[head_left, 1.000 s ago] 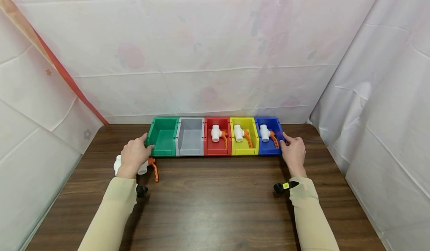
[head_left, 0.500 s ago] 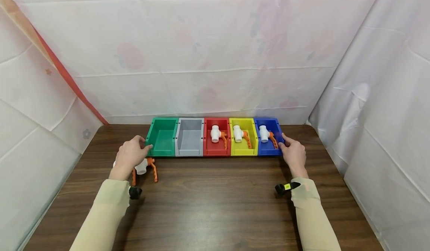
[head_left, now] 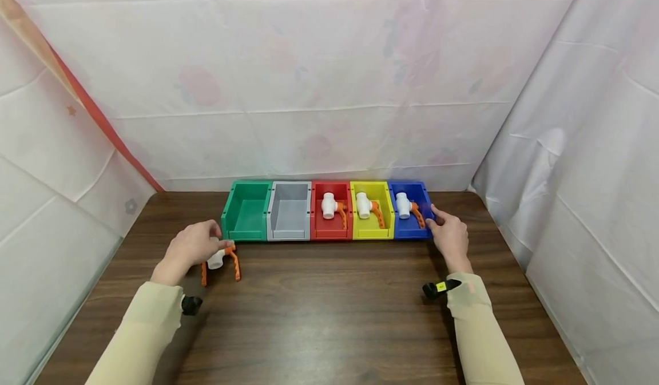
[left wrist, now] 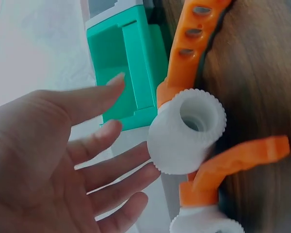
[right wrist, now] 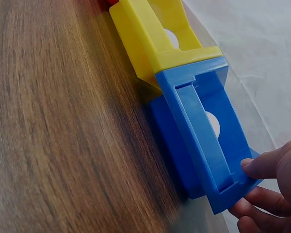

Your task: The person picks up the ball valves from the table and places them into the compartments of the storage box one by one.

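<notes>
My left hand (head_left: 194, 245) is just off the front left corner of the green bin (head_left: 249, 235), above a white ball valve (head_left: 216, 260) with an orange handle. In the left wrist view its fingers are spread and relaxed, with fingertips right beside that valve and nothing held. A second valve's orange handle (left wrist: 242, 162) shows close by; the hand partly hides this pair in the head view. My right hand (head_left: 449, 236) grips the right wall of the blue bin (right wrist: 203, 131), thumb inside and fingers outside. A ball valve (head_left: 404, 206) lies in the blue bin.
The bins stand in one row along the back of the wooden table (head_left: 329, 305). Between green and blue are a grey bin (head_left: 289, 234), a red bin (head_left: 332, 234) and a yellow bin (head_left: 372, 234). Red and yellow hold one valve each. A white cloth (head_left: 319, 87) hangs behind.
My left hand has let go of the green bin's side and moved left and nearer, over the loose valves. My right hand has stayed on the blue bin.
</notes>
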